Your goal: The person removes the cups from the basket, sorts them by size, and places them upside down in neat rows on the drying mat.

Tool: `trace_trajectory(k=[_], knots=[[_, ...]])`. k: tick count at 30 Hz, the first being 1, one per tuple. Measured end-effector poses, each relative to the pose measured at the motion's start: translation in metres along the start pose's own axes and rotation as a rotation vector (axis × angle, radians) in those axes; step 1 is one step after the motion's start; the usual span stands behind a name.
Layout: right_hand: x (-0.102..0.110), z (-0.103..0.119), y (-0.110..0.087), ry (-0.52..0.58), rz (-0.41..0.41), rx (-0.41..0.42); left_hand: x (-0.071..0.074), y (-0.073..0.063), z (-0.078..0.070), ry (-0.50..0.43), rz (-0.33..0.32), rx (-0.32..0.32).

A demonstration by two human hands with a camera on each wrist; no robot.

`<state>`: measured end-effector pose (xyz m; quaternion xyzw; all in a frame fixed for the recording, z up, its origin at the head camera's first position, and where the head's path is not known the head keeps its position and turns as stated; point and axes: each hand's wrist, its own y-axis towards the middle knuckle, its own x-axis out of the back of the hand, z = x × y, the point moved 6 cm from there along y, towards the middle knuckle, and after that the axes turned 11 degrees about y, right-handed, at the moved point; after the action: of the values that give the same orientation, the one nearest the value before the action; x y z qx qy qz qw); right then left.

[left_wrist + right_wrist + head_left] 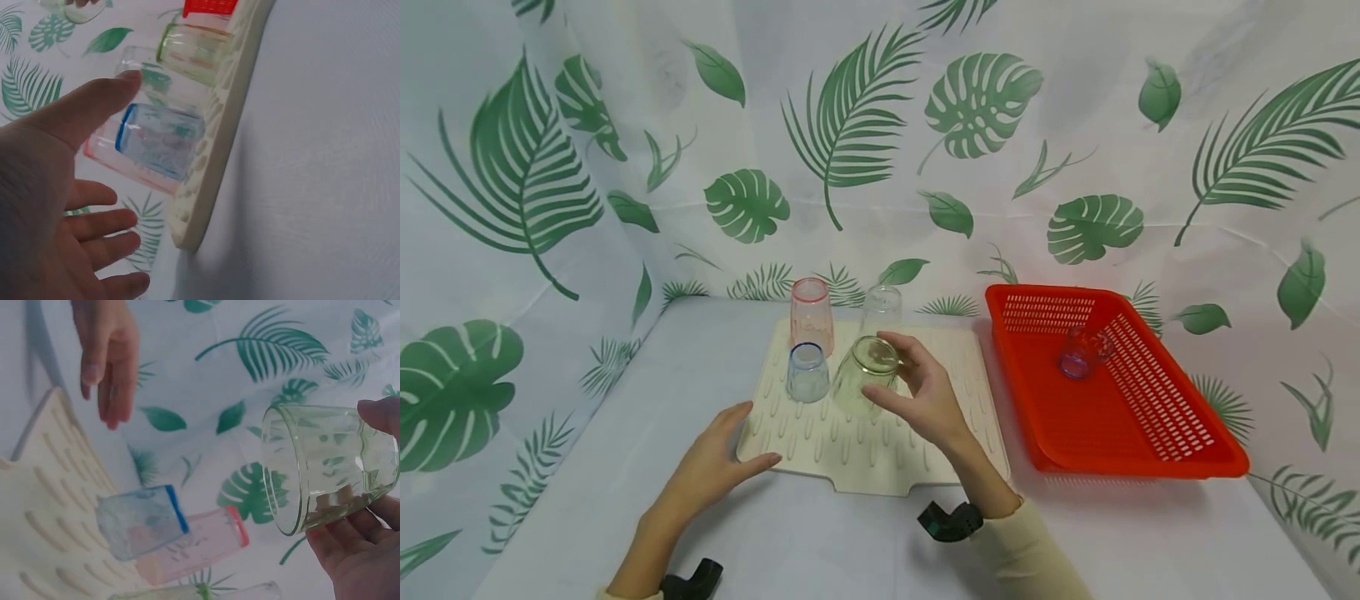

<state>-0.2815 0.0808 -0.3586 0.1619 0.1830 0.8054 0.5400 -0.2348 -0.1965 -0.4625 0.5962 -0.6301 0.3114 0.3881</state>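
Note:
My right hand grips a pale green glass cup by its narrow end, thumb on one side and fingers on the other. The cup is tilted mouth-down above a cream ribbed mat. Standing on the mat are a blue-rimmed glass, a pink-rimmed glass and a clear glass. A green-rimmed glass also stands there, overlapped by the held cup in the head view. Holding nothing, my left hand hovers by the mat's left front corner, fingers apart.
To the right of the mat is a red plastic basket with slotted sides. A small glass with a bluish-purple base lies inside it. A white cloth covers the table, and a leaf-patterned curtain hangs behind.

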Motion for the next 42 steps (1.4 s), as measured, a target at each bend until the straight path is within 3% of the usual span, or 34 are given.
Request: trace_trajectory(k=[5, 10, 25, 42], knots=[[-0.019, -0.017, 0.002, -0.120, 0.022, -0.058, -0.011, 0.002, 0.005, 0.077, 0.083, 0.032], [-0.037, -0.037, 0.003, -0.205, 0.067, -0.097, -0.018, 0.003, 0.011, 0.087, 0.088, 0.023], [-0.074, -0.082, 0.010, -0.208, 0.150, -0.209, -0.022, 0.002, 0.015, 0.127, 0.101, 0.018], [-0.087, -0.104, 0.008, -0.302, 0.157, -0.231, -0.021, 0.000, 0.016, 0.124, 0.102, 0.045]])
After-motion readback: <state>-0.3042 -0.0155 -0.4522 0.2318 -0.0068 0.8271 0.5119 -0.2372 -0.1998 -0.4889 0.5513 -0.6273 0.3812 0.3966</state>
